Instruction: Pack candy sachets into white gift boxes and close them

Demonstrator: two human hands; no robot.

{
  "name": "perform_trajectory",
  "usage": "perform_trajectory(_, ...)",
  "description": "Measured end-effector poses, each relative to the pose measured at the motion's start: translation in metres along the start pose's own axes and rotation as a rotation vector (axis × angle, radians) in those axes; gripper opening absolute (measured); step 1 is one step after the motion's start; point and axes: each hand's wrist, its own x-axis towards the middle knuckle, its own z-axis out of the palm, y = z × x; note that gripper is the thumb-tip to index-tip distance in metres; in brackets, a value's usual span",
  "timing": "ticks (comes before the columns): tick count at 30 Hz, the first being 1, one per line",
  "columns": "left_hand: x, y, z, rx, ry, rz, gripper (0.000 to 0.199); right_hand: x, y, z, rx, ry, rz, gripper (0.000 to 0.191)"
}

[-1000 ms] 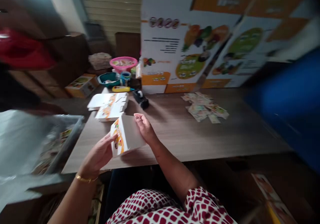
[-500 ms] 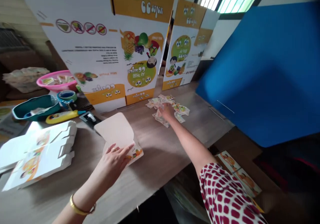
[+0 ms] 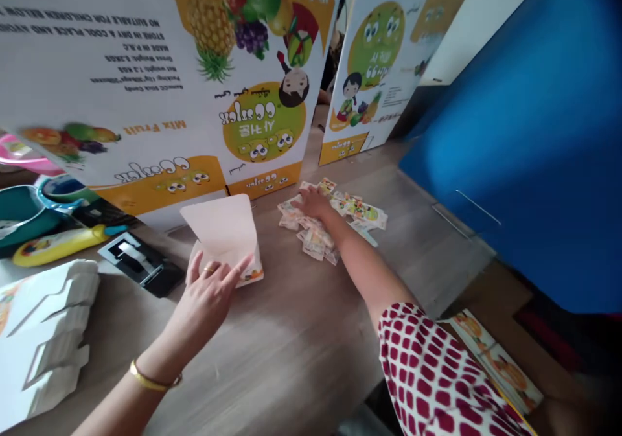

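A small white carton point(image 3: 221, 225) stands on the table with its lid flap raised and a fruit print on its side. My left hand point(image 3: 214, 287) rests at the carton's front edge, fingers stretched and apart; a ring and a gold bangle are on it. Farther right lies a loose pile of small printed sachets point(image 3: 315, 238). Over the pile's far left part, my right hand point(image 3: 313, 203) reaches down with its fingers spread, touching sachets. Whether a sachet is between its fingertips is hidden.
Tall printed cardboard cartons point(image 3: 272, 125) stand along the back. At left are a tape dispenser point(image 3: 140, 264), a yellow-handled tool point(image 3: 63, 245), a teal basket point(image 3: 19, 212) and flattened white boxes point(image 3: 48, 339). A blue panel point(image 3: 510, 164) rises at right; orange-printed boxes point(image 3: 500, 358) lie below.
The view has moved closer and tilted down. My right hand has shifted over the sachets to the pile's far left part. My left hand stays at the small carton, its fingers more spread.
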Motion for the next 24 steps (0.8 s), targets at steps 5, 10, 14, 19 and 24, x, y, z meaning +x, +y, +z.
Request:
perform_trajectory(5, 0.008, -0.025, 0.005, 0.108, 0.046, -0.058, 0.059, -0.078, -0.019, 0.022, -0.036, -0.052, -0.121, 0.078)
perform_trajectory(10, 0.009, -0.018, -0.006, 0.034, 0.144, -0.183, 0.053, -0.125, -0.027, 0.021, -0.067, -0.011, -0.438, 0.044)
perform_trajectory(14, -0.009, 0.025, -0.020, -0.264, 0.225, -0.244, 0.043, -0.122, -0.035, 0.001, -0.035, 0.007, -0.575, 0.021)
perform_trajectory(19, -0.035, 0.082, -0.008, -1.188, 0.198, -0.663, 0.036, -0.156, -0.069, -0.010, 0.350, 0.197, -0.359, 0.016)
perform_trajectory(24, -0.037, 0.109, 0.006, -1.981, 0.216, -0.898, 0.047, -0.246, -0.093, 0.022, 0.700, 0.085, -0.420, 0.022)
